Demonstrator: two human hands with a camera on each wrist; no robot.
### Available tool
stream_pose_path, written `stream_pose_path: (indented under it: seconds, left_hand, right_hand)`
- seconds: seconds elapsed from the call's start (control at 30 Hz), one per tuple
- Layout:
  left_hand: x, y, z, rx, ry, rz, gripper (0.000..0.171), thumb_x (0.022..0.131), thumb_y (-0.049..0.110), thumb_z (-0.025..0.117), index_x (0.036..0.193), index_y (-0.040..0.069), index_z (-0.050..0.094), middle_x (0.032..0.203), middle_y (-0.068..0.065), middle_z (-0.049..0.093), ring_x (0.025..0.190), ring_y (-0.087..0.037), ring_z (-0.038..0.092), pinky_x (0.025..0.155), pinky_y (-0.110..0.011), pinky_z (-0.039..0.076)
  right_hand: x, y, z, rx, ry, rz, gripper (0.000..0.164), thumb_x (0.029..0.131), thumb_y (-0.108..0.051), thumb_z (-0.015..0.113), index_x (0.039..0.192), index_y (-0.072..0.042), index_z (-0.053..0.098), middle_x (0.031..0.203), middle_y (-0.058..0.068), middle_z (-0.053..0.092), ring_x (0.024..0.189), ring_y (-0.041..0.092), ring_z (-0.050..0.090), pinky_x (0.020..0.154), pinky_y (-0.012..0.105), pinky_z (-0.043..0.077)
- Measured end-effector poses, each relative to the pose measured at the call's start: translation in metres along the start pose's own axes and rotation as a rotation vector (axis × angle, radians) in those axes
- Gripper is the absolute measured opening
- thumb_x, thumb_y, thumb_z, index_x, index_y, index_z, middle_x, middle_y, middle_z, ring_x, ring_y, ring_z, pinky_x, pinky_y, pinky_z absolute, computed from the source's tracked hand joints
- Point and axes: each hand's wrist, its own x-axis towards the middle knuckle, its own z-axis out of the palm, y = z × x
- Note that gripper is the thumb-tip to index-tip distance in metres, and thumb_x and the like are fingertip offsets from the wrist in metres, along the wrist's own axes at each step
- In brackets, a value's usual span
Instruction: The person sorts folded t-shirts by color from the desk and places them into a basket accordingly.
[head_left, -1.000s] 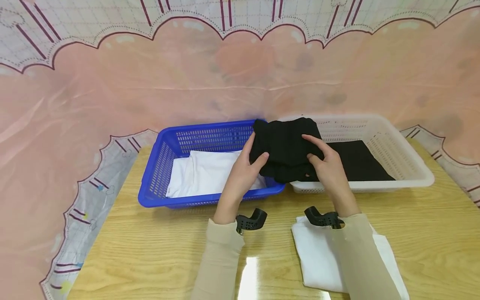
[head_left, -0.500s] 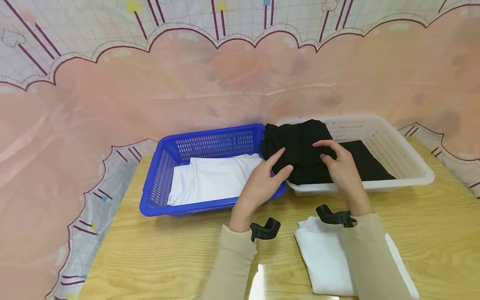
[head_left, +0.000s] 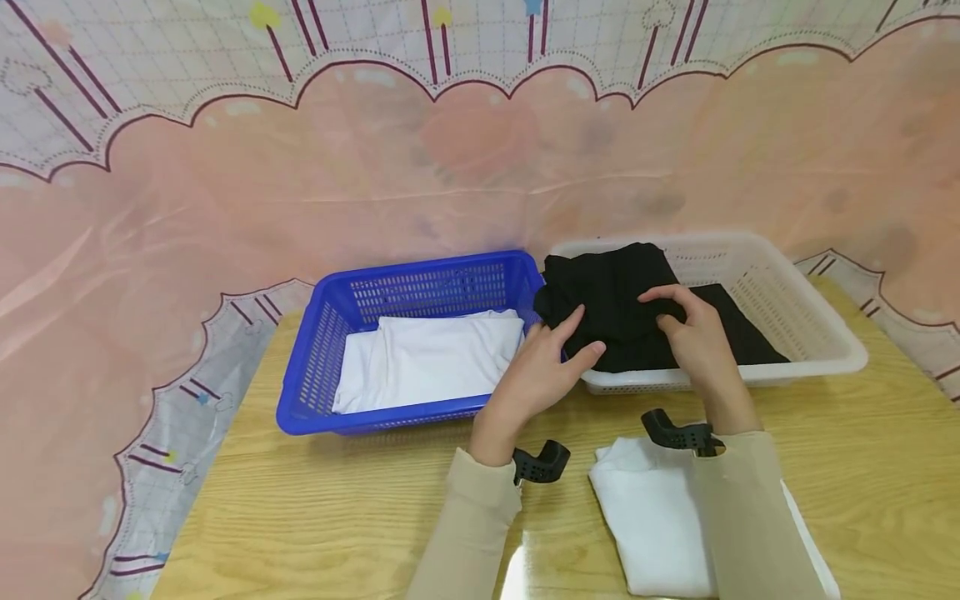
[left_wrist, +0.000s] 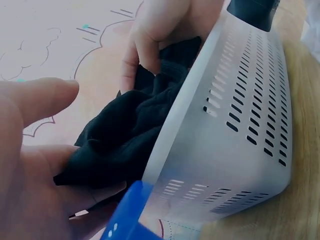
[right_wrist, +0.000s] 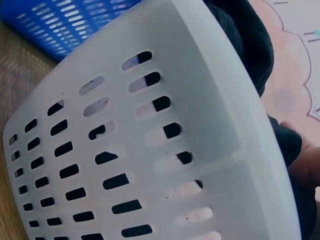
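A crumpled black garment [head_left: 611, 287] lies in the left end of the white basket [head_left: 825, 337], on top of a flat black cloth [head_left: 738, 333]. My right hand [head_left: 693, 333] rests on the garment with thumb and fingers pinching its fabric; the left wrist view shows those fingers [left_wrist: 150, 45] curled into the black garment [left_wrist: 125, 135]. My left hand [head_left: 551, 367] is at the basket's near left corner, fingers straight, tips touching the garment's edge. In the left wrist view the left hand [left_wrist: 30, 150] lies open beside the white basket [left_wrist: 235, 115].
A blue basket [head_left: 315, 333] holding a folded white cloth [head_left: 427, 358] stands against the white basket's left side. Another folded white cloth [head_left: 652, 517] lies on the wooden table [head_left: 337, 508] under my right forearm. A pink patterned sheet [head_left: 225, 183] hangs behind.
Both hands carried the black garment to the right, from over the blue basket's corner into the white basket, and lowered it. The left hand's fingers have let go and straightened.
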Motion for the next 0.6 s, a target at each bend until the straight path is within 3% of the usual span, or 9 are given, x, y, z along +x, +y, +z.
stream_pose_path:
  seconds: [0.1, 0.2, 0.27, 0.33, 0.4, 0.5, 0.6]
  left_hand:
    - [0.0032, 0.0010, 0.0007, 0.078, -0.021, 0.004, 0.065, 0.086, 0.061, 0.037, 0.141, 0.032, 0.020, 0.134, -0.005, 0.042, 0.132, -0.028, 0.015, 0.102, -0.048, 0.022]
    - [0.0060, 0.0018, 0.0019, 0.171, -0.041, 0.020, 0.067, 0.086, 0.061, 0.037, 0.142, 0.030, 0.018, 0.104, -0.002, 0.063, 0.131, -0.031, 0.019, 0.102, -0.048, 0.023]
    - [0.0071, 0.0024, 0.0019, 0.224, -0.048, 0.031, 0.069, 0.085, 0.061, 0.038, 0.142, 0.029, 0.018, 0.081, 0.004, 0.064, 0.130, -0.032, 0.021, 0.102, -0.048, 0.023]
    - [0.0076, 0.0026, 0.0017, 0.255, -0.049, 0.038, 0.069, 0.085, 0.061, 0.039, 0.142, 0.029, 0.019, 0.071, 0.008, 0.061, 0.130, -0.032, 0.022, 0.102, -0.048, 0.023]
    - [0.0074, 0.0024, 0.0016, 0.261, -0.043, 0.042, 0.068, 0.085, 0.061, 0.039, 0.142, 0.028, 0.022, 0.076, 0.007, 0.063, 0.130, -0.032, 0.022, 0.102, -0.048, 0.023]
    - [0.0057, 0.0025, 0.0018, 0.222, -0.046, 0.047, 0.065, 0.085, 0.061, 0.040, 0.140, 0.028, 0.028, 0.085, 0.002, 0.064, 0.129, -0.030, 0.024, 0.101, -0.046, 0.026]
    - [0.0039, 0.0031, 0.0020, 0.155, -0.055, 0.039, 0.062, 0.085, 0.060, 0.041, 0.138, 0.027, 0.034, 0.105, -0.003, 0.061, 0.129, -0.025, 0.024, 0.100, -0.042, 0.029]
  right_hand:
    - [0.0001, -0.0013, 0.0007, -0.006, 0.026, 0.014, 0.032, 0.090, 0.002, 0.040, 0.111, -0.015, 0.057, 0.134, 0.003, 0.039, 0.109, 0.020, 0.031, 0.086, 0.043, 0.024]
    - [0.0004, -0.0023, 0.0009, -0.018, 0.066, 0.041, 0.032, 0.090, -0.001, 0.041, 0.110, -0.017, 0.059, 0.132, 0.001, 0.041, 0.101, 0.021, 0.037, 0.082, 0.040, 0.028]
    - [0.0010, -0.0028, 0.0006, -0.029, 0.086, 0.055, 0.031, 0.090, -0.003, 0.041, 0.109, -0.018, 0.060, 0.131, 0.000, 0.042, 0.097, 0.019, 0.037, 0.079, 0.037, 0.027]
    - [0.0015, -0.0030, 0.0007, -0.033, 0.105, 0.069, 0.031, 0.089, -0.004, 0.042, 0.108, -0.020, 0.061, 0.129, -0.001, 0.043, 0.079, 0.019, 0.040, 0.072, 0.033, 0.029]
    - [0.0018, -0.0033, 0.0007, -0.044, 0.118, 0.071, 0.030, 0.089, -0.004, 0.043, 0.106, -0.020, 0.061, 0.128, -0.001, 0.044, 0.066, 0.016, 0.041, 0.066, 0.030, 0.032]
    - [0.0008, -0.0037, 0.0004, -0.075, 0.131, 0.074, 0.030, 0.088, -0.004, 0.043, 0.106, -0.020, 0.062, 0.127, 0.000, 0.045, 0.046, 0.020, 0.028, 0.052, 0.030, 0.033]
    - [0.0000, -0.0038, 0.0004, -0.117, 0.144, 0.065, 0.030, 0.088, -0.003, 0.042, 0.105, -0.017, 0.062, 0.126, 0.003, 0.047, 0.059, 0.019, 0.038, 0.056, 0.030, 0.032]
